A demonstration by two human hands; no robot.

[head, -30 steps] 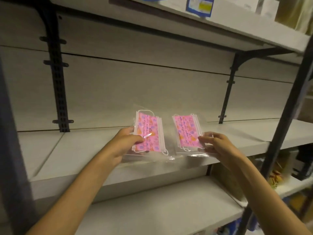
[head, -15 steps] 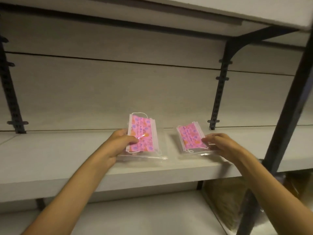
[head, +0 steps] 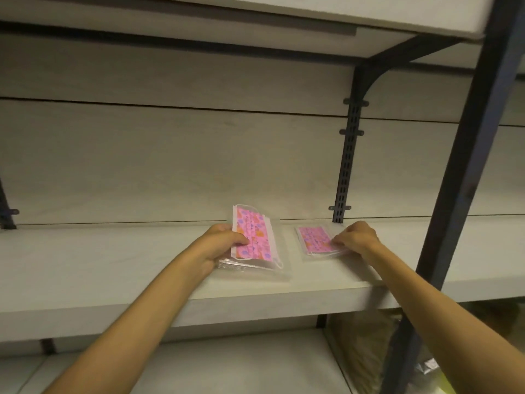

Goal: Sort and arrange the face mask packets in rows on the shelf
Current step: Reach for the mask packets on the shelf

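My left hand [head: 220, 244] grips a stack of clear packets with pink patterned face masks [head: 254, 240], tilted up a little above the grey shelf [head: 113, 265]. To its right, a single pink mask packet [head: 315, 239] lies flat on the shelf. My right hand [head: 356, 237] rests on that packet's right edge, fingers curled down onto it. The two lots of packets sit side by side with a small gap between them.
A black slotted bracket [head: 348, 163] runs up the back wall just behind the right packet. A dark upright post [head: 466, 172] stands at the right. Another shelf board [head: 369, 12] hangs overhead, and a lower shelf [head: 227, 362] lies beneath.
Both hands moved forward and down over the shelf. The right packet went from held in the air to lying flat on the shelf. The view shifted left to right.
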